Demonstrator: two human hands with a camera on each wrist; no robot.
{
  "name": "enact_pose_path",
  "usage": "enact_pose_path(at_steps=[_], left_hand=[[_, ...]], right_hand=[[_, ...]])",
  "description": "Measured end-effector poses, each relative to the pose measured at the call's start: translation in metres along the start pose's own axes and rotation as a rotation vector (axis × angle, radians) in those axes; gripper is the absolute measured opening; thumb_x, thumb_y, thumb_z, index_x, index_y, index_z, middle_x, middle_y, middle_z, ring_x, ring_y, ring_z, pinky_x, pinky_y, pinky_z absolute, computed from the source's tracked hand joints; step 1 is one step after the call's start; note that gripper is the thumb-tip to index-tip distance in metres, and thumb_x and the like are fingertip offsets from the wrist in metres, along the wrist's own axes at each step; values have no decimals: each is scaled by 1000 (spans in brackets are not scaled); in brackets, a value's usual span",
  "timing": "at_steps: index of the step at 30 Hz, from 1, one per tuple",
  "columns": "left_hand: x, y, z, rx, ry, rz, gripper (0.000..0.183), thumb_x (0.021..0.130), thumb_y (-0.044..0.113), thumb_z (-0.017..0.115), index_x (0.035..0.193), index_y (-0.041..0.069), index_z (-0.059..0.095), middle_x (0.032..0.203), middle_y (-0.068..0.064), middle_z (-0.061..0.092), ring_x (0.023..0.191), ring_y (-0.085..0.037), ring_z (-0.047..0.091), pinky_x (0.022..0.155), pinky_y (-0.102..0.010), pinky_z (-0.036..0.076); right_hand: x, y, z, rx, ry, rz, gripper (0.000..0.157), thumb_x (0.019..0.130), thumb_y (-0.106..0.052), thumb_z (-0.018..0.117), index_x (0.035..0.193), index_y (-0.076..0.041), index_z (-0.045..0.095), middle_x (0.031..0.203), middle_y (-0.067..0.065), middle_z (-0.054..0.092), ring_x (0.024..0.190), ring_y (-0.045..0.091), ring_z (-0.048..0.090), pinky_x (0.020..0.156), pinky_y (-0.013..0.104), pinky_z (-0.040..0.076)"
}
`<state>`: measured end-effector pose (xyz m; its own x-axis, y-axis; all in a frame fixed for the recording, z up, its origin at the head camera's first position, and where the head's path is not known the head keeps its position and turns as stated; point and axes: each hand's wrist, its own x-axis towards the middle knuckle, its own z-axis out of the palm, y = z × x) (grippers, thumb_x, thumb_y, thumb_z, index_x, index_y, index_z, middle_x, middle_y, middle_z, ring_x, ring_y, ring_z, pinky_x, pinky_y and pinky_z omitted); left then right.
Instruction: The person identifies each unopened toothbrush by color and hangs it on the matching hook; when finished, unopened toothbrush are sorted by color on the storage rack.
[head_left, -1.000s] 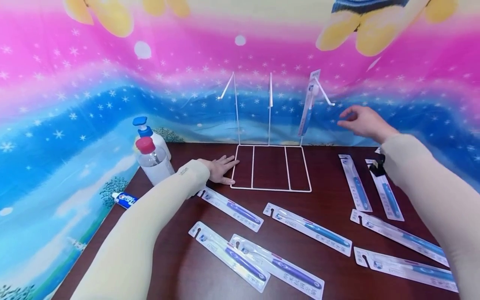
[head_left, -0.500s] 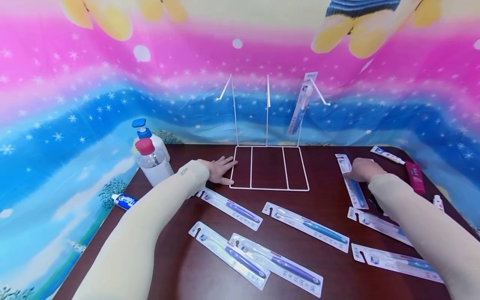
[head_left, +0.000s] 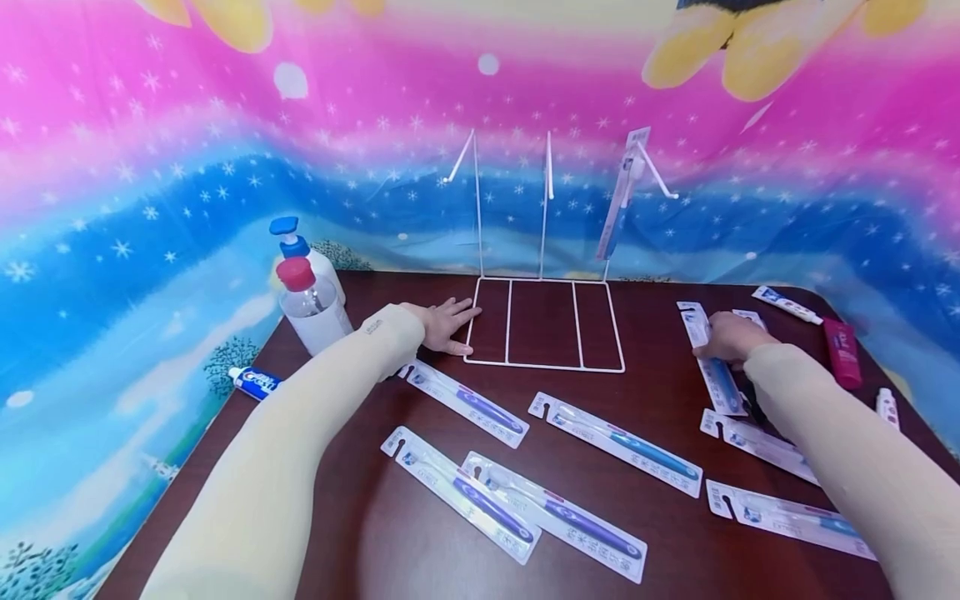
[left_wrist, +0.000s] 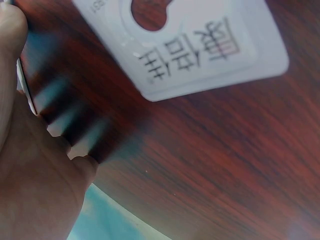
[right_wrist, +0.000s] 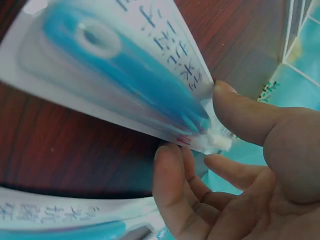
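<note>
My left hand [head_left: 447,325] rests on the table with fingers spread, its fingertips at the left side of the white wire rack [head_left: 543,366]. At the far right, my right hand [head_left: 731,337] pinches the edges of a packaged blue toothbrush [right_wrist: 130,75] between thumb and fingers. That package lies on the table in the head view. Another packaged toothbrush [head_left: 621,196] hangs from the rack's right hook. A second blue package [right_wrist: 65,227] lies beside the right hand, partly hidden by it. Close to the left hand, a purple packaged toothbrush [head_left: 468,404] shows its hang hole in the left wrist view.
Several packaged toothbrushes, such as a blue one [head_left: 618,446] and a purple one [head_left: 461,496], lie across the table. A red-capped bottle [head_left: 311,304], a blue-topped pump bottle [head_left: 322,267] and a toothpaste tube [head_left: 255,383] stand or lie left. A red tube [head_left: 842,354] lies right.
My right hand has moved down from near the rack's right hook to the packaged blue toothbrush on the table and taken hold of it. The left hand stays at the rack's base.
</note>
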<state>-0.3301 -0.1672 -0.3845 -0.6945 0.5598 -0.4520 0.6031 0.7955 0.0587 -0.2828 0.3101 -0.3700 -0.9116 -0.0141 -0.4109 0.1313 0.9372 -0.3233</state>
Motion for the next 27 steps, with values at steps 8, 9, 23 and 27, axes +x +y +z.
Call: enact_pose_path(at_steps=[8,9,23,27], left_hand=[[3,-3,2,-19,12,17,83,91,56,43,149,12,4,152,-15,-3,136,-39,0,106,-53,15],[3,-3,2,-22,9,15,83,90,56,44,149,12,4,152,-15,-3,137,-39,0,106,-53,15],[6,-2,0,-23,-39,-36,86,87,62,41,149,20,0,153,-7,-6,138,-31,-4,108,-49,13],[6,-2,0,-25,-41,-37,86,87,63,41,149,20,-1,153,-6,-6,138,-31,-5,108,-48,13]], right_hand=[[1,7,-4,142,-46,47,81,80,-27,70,130,21,26,109,34,46,86,37,56,62,39,52],[0,7,-5,150,-44,34,79,81,-26,69,129,21,28,107,33,47,85,36,57,61,39,52],[-59,-21,-50,351,161,-186,71,93,-37,51,143,5,21,124,35,43,100,44,54,76,48,49],[-84,-35,-58,355,265,-255,74,90,-46,51,145,-4,24,124,30,45,101,44,55,75,46,50]])
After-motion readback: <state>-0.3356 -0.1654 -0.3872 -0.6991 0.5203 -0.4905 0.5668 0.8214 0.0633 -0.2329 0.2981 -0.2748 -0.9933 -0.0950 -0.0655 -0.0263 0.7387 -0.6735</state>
